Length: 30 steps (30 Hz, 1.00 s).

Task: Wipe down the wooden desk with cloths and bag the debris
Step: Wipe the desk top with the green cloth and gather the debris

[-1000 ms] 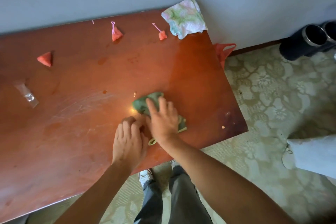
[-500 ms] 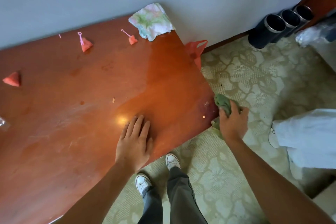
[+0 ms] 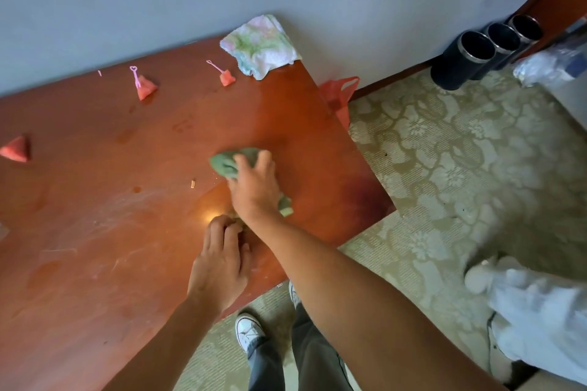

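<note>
Desk (image 3: 95,232), wooden and reddish, fills the left of the view, and the green cloth (image 3: 227,163) lies bunched on it near the right edge under the right hand (image 3: 254,181), whose fingers curl over and grip it. The left hand (image 3: 219,263) rests beside it with fingers bent (I cannot tell whether it holds anything). To wipe well, press the cloth flat and sweep the small crumb (image 3: 192,183) and smears toward one edge, sparing the watermelon pieces (image 3: 146,90).
</note>
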Motion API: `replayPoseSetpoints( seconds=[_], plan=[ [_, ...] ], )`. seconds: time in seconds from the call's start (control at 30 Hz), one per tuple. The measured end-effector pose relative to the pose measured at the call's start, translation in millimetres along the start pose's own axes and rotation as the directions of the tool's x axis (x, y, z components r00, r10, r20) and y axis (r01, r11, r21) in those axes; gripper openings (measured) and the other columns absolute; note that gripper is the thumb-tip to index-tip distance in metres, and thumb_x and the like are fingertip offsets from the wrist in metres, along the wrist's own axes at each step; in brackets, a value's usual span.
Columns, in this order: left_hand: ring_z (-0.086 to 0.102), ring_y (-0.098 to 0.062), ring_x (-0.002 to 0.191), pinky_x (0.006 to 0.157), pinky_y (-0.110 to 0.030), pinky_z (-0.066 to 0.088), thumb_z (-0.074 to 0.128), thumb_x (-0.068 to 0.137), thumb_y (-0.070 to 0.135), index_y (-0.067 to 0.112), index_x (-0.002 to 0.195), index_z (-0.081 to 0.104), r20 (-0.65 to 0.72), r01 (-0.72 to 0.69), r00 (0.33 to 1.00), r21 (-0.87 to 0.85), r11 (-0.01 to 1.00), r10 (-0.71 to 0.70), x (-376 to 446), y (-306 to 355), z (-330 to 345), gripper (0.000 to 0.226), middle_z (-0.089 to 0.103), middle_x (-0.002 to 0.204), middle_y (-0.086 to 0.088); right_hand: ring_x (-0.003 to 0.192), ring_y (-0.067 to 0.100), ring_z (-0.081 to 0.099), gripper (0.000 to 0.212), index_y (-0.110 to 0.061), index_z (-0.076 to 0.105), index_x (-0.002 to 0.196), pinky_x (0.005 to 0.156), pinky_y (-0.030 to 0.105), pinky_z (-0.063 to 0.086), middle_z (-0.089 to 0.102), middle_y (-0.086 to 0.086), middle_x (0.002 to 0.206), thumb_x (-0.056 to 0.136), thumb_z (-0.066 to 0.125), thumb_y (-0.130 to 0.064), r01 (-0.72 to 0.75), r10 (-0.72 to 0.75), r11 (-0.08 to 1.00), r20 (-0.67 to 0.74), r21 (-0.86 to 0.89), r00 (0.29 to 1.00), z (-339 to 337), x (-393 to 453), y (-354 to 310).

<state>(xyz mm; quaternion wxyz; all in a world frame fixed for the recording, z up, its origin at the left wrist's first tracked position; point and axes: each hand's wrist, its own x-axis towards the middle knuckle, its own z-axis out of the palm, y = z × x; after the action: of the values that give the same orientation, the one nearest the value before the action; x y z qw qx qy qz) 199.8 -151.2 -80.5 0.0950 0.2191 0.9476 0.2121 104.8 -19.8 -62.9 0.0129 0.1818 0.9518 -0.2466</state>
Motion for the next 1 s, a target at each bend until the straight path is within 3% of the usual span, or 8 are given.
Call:
replayPoseSetpoints(
  seconds=[0.1,0.2,0.4,0.53,0.67,0.77,0.87,1.0],
  plan=[
    [0.051,-0.029,0.103,0.074,-0.045,0.059,0.039,0.097,0.034,0.005,0.118,0.056,-0.013,-0.001,1.0,0.097,0.995,0.002,-1.5,-4.1,-0.6,0.039,0.048,0.118,-0.011,0.122,0.035,0.047,0.047,-0.028,0.06,0.14,0.096,0.048,0.051,0.044,0.011,0.132,0.096,0.069,-0.039,0.178,-0.186,0.974,0.049,0.136,0.981,-11.5,22.9,-19.2],
    [0.053,-0.03,0.109,0.09,-0.046,0.057,0.045,0.099,0.038,0.006,0.131,0.056,-0.002,-0.036,0.999,0.202,0.979,0.037,-2.6,-9.1,-3.9,0.046,0.05,0.126,-0.012,0.118,0.035,0.052,0.047,-0.029,0.062,0.139,0.09,0.041,0.052,0.05,0.013,0.131,0.094,0.071,-0.039,0.214,-0.2,0.969,-0.111,0.123,0.973,-47.9,28.7,23.8],
    [0.049,-0.029,0.132,0.087,-0.046,0.062,0.044,0.105,0.038,0.014,0.147,0.05,0.067,-0.06,0.997,0.178,0.982,0.049,-0.8,-13.8,-8.1,0.049,0.046,0.144,-0.007,0.116,0.035,0.052,0.048,-0.027,0.057,0.145,0.08,0.035,0.046,0.045,0.017,0.138,0.099,0.064,-0.041,-0.178,0.154,0.982,-0.26,-0.071,0.953,-101.5,-4.8,196.6],
    [0.047,-0.027,0.134,0.073,-0.04,0.065,0.05,0.103,0.026,0.015,0.15,0.051,0.066,-0.127,0.991,0.13,0.983,0.119,-0.2,-22.0,-15.0,0.048,0.046,0.144,-0.004,0.102,0.037,0.056,0.05,-0.021,0.06,0.141,0.071,0.034,0.047,0.048,0.02,0.127,0.094,0.068,-0.036,-0.29,0.238,0.947,-0.302,-0.14,0.923,-58.8,-45.3,191.6],
    [0.062,-0.025,0.12,0.093,-0.039,0.057,0.049,0.099,0.019,0.015,0.131,0.066,-0.014,-0.012,1.0,-0.163,0.986,0.009,4.1,-35.4,-20.5,0.037,0.062,0.135,0.0,0.088,0.03,0.057,0.05,-0.028,0.067,0.128,0.06,0.032,0.044,0.055,0.012,0.109,0.081,0.077,-0.04,-0.067,0.029,0.988,-0.256,-0.141,0.966,5.7,-109.5,81.7],
    [0.066,-0.032,0.087,0.071,-0.04,0.054,0.046,0.098,0.022,0.015,0.112,0.065,-0.142,0.147,0.973,-0.238,0.96,-0.184,6.1,-34.3,-33.6,0.025,0.068,0.107,-0.003,0.084,0.027,0.056,0.048,-0.028,0.065,0.129,0.062,0.035,0.05,0.058,0.008,0.105,0.083,0.068,-0.041,0.276,-0.29,0.953,-0.11,-0.124,0.951,25.3,-146.2,28.5],
    [0.059,-0.022,0.085,0.069,-0.038,0.053,0.056,0.1,0.021,0.011,0.105,0.061,-0.146,0.061,0.986,-0.165,0.984,-0.085,-10.2,-37.7,-38.3,0.012,0.059,0.104,0.0,0.087,0.025,0.056,0.043,-0.03,0.066,0.126,0.068,0.038,0.052,0.06,0.007,0.108,0.084,0.065,-0.037,0.543,-0.551,0.828,-0.022,-0.136,0.834,16.8,-132.3,43.4],
    [0.063,-0.024,0.073,0.058,-0.032,0.053,0.046,0.102,0.037,0.012,0.087,0.07,-0.185,-0.041,0.982,0.014,0.999,0.043,-42.6,-55.6,-35.9,0.038,0.066,0.09,-0.001,0.09,0.031,0.061,0.044,-0.03,0.061,0.124,0.061,0.035,0.052,0.058,0.011,0.113,0.083,0.075,-0.035,0.288,-0.31,0.926,-0.057,-0.243,0.949,-33.7,-72.2,122.2]
  ],
)
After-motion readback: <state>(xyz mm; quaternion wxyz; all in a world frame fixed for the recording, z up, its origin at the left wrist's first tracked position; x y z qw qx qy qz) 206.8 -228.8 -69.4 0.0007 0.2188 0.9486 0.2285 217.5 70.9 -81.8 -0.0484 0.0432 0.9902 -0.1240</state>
